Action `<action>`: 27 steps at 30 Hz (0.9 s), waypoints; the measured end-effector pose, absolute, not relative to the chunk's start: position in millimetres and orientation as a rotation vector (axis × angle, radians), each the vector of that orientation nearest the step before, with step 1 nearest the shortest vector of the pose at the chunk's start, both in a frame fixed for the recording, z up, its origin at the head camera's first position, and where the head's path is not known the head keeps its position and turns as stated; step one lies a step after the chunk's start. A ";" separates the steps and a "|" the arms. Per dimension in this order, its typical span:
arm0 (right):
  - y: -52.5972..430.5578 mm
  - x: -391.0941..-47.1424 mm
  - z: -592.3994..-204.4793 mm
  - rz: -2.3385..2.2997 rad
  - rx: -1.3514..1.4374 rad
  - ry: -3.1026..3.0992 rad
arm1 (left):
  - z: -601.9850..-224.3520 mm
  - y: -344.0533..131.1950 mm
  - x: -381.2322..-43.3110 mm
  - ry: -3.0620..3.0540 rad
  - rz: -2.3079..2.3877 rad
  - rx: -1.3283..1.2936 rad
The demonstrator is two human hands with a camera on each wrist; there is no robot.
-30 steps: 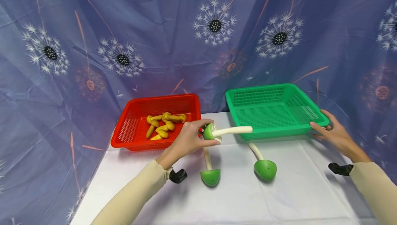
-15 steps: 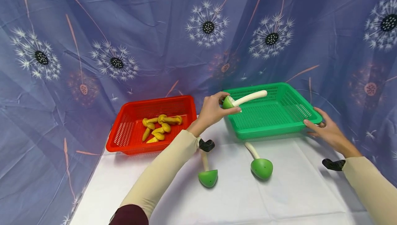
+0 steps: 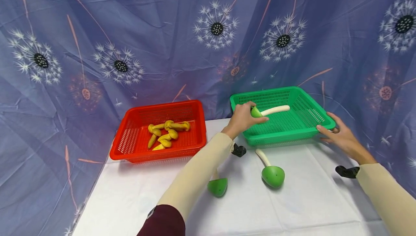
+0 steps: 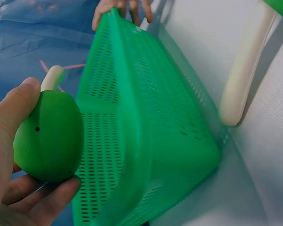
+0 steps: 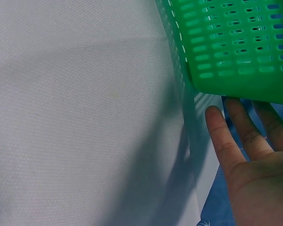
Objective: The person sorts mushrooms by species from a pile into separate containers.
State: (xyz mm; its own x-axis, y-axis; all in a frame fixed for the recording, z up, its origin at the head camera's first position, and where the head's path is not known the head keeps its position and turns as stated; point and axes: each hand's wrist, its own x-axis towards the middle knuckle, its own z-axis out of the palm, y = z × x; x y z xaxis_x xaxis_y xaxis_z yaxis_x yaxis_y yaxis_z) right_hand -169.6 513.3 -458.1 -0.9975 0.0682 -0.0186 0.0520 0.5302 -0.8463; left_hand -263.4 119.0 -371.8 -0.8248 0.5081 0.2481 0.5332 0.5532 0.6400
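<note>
In my left hand (image 3: 243, 119) I hold a toy mushroom by its green cap (image 4: 49, 136), thumb on one side and fingers on the other. Its white stem (image 3: 276, 110) points right, over the inside of the green basket (image 3: 279, 137). At that basket's right front corner, my right hand (image 3: 345, 139) has its thumb at the rim and its fingers against the outer wall. Two more green-capped mushrooms lie on the table: one (image 3: 273, 176) in front of the green basket, another (image 3: 217, 187) further left, its stem partly hidden by my left sleeve.
A red basket (image 3: 156, 155) stands at the left with several yellow mushrooms (image 3: 177, 125) inside. White cloth (image 3: 292, 210) covers the table. Behind it hangs a blue curtain (image 3: 169, 48) with dandelion prints.
My left hand has carried the mushroom from near the red basket rightward, over and then down into the green basket's opening. My right hand has stayed at the green basket's corner.
</note>
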 end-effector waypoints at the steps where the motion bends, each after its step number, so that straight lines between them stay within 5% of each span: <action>1: 513.3 -169.6 -458.3 1.512 -0.113 -2.731 | -373.5 121.5 -263.4 -2.753 -1.143 -0.911; 18: 512.0 -169.5 -455.9 1.539 -0.117 -2.724 | -380.7 130.7 -264.4 -2.867 -1.068 -0.889; 27: 512.6 -168.7 -455.1 1.565 -0.100 -2.731 | -385.6 122.5 -264.5 -2.854 -1.098 -1.086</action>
